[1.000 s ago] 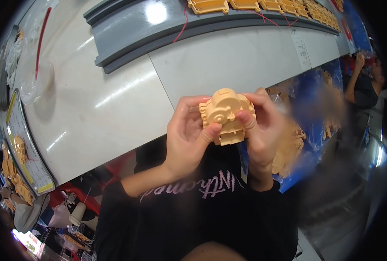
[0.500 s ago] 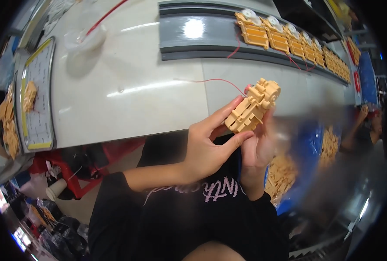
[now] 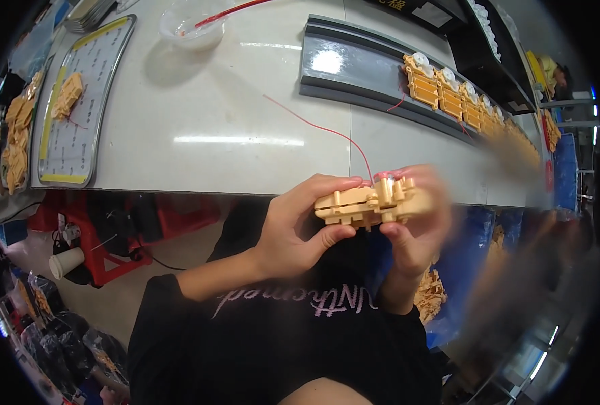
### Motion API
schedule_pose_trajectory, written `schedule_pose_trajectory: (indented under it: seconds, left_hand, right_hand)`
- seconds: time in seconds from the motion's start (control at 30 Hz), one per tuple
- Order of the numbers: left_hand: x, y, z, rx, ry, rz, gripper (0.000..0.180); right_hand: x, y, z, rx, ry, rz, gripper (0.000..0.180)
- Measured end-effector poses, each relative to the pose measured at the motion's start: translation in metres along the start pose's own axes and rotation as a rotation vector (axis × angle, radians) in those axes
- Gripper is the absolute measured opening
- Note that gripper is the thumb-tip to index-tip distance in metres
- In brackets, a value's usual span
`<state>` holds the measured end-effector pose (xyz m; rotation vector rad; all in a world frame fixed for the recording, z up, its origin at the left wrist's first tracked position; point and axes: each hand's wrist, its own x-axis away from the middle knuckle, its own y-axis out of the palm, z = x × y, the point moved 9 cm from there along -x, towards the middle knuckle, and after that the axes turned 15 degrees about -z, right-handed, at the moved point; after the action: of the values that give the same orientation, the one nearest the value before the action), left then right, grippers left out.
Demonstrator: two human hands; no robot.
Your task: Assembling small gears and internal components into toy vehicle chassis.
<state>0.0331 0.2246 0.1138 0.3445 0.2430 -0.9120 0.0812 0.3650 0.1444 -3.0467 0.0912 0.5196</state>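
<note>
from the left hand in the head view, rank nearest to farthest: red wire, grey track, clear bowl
1. red wire, just above the left hand, crossing the table
2. grey track, farther up, to the right
3. clear bowl, farthest, top left

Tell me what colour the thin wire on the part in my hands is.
Red. The wire trails across the white table, clearest in the head view.

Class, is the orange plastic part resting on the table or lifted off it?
Lifted: both hands hold the orange plastic part in front of the table edge.
</note>
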Motion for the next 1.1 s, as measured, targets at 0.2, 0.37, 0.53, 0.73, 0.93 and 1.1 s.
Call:
schedule_pose_trajectory:
  seconds: [0.2, 0.37, 0.53, 0.73, 0.93, 1.1]
  left_hand:
    - [0.000, -0.007, 0.006, -0.078, 0.066, -0.027, 0.041]
    - [-0.009, -0.006, 0.031, -0.286, 0.273, -0.070, 0.037]
    - [-0.014, -0.001, 0.042, -0.428, 0.323, -0.075, 0.034]
    - [-0.014, 0.000, 0.032, -0.435, 0.280, -0.061, 0.032]
    - [-0.012, -0.019, 0.022, -0.368, 0.094, -0.038, 0.039]
    - [0.031, -0.084, 0.018, 0.048, -0.337, 0.273, 0.046]
  right_hand:
    - [0.002, 0.016, -0.006, 0.053, 0.050, -0.035, 0.053]
    - [0.003, 0.022, -0.020, 0.140, -0.073, -0.038, 0.057]
    - [0.004, 0.018, -0.026, 0.191, -0.191, -0.028, 0.054]
    - [0.013, 0.017, -0.018, 0.202, -0.213, 0.036, 0.051]
    - [0.005, 0.018, 0.010, 0.059, -0.006, 0.015, 0.054]
    - [-0.014, 0.047, 0.024, -0.085, 0.136, -0.041, 0.052]
